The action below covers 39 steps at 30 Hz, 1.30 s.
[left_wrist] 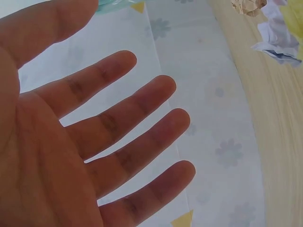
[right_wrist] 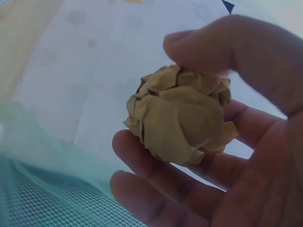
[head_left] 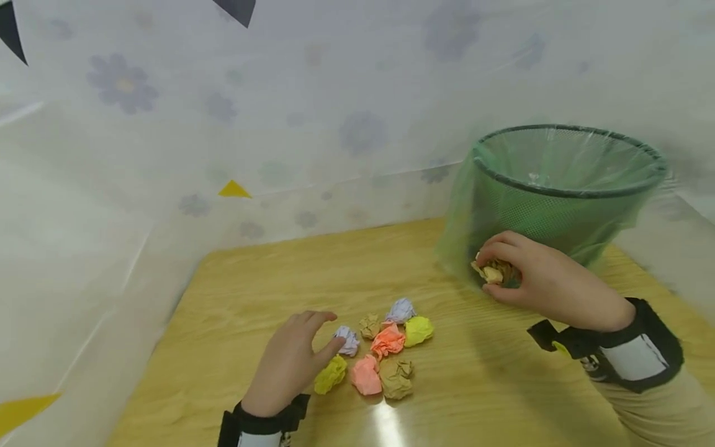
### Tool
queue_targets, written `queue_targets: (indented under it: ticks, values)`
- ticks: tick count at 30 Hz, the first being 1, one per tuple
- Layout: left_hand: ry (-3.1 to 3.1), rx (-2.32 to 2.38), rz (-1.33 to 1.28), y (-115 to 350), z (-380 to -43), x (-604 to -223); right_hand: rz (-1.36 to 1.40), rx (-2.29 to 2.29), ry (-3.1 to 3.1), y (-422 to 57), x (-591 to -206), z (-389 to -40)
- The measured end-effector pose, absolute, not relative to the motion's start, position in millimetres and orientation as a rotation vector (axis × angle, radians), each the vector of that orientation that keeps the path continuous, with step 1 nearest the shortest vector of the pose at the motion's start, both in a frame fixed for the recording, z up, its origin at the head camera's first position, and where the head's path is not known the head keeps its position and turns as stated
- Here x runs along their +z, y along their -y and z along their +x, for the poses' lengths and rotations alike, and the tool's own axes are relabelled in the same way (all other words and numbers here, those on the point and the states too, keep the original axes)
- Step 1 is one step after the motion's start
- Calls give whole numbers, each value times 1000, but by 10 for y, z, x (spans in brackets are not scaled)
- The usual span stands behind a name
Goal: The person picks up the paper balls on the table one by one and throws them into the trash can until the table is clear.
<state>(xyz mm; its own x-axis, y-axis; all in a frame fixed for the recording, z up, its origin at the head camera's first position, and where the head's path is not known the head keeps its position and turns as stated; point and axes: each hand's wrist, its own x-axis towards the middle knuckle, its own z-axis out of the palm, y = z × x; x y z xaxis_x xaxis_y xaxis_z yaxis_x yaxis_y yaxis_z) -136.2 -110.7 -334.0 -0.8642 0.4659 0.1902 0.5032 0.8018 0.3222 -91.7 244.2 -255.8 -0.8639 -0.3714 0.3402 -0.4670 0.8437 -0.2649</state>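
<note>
My right hand [head_left: 539, 279] grips a crumpled brown paper ball [right_wrist: 182, 116] between thumb and curled fingers, in front of the mesh wastebasket [head_left: 564, 189] with its green bag. Over the table's left half hovers my left hand [head_left: 293, 360], holding nothing; its fingers are spread and nearly straight in the left wrist view. Close to its thumb lie a white paper ball [head_left: 347, 341] and a yellow-green one [head_left: 331, 375]. Beside them rest a pink ball [head_left: 366, 375], a brown one [head_left: 396, 379], an orange-red one [head_left: 388, 340], a bright yellow one [head_left: 419, 331], another white [head_left: 401, 311] and a small brown one [head_left: 370, 326].
The wastebasket stands at the right rear of the wooden table [head_left: 268, 279], its dark rim folded over with the bag. A flower-patterned sheet [head_left: 360, 133] hangs behind and along the left side. Small yellow triangles [head_left: 234, 189] mark the sheet.
</note>
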Motion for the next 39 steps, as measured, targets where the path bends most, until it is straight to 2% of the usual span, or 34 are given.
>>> queue_targets:
  ticks: [12,39]
  values:
    - [2926,-565,-722,1217,-1317,-3329,684,429,2573,-2473,-2422,-918]
    - [2933,-633,-662,1245,-1363,-3342,571,274,2537,-2628,-2116,-791]
